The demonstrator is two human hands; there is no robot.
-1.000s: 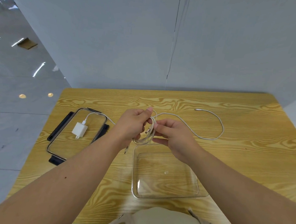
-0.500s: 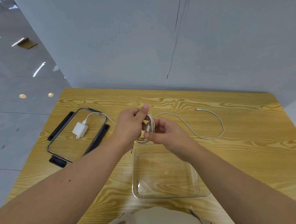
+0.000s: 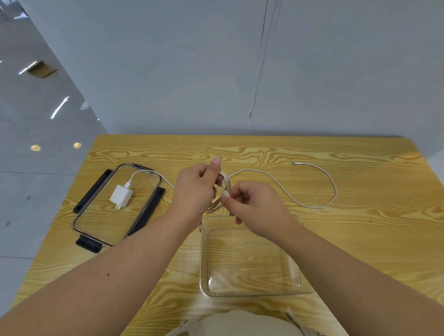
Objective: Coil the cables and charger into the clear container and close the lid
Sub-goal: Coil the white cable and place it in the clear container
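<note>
My left hand [image 3: 195,189] and my right hand [image 3: 254,208] both grip a small coil of white cable [image 3: 224,187], held just above the far edge of the clear container [image 3: 249,296]. A second white cable [image 3: 331,190] trails from the coil across the table to the right and ends in a plug near the back. The white charger [image 3: 120,195] lies on the clear lid [image 3: 85,224] with black clips at the left, its own short cable running toward my left hand. The container holds nothing.
The wooden table [image 3: 367,241] ends at a white wall behind and at open grey floor on the left. My beige clothing [image 3: 244,333] shows at the bottom edge.
Both hands have lifted the coil slightly and drawn it closer together. My right-hand fingers have shifted lower on the coil. The loose cable on the right barely moved.
</note>
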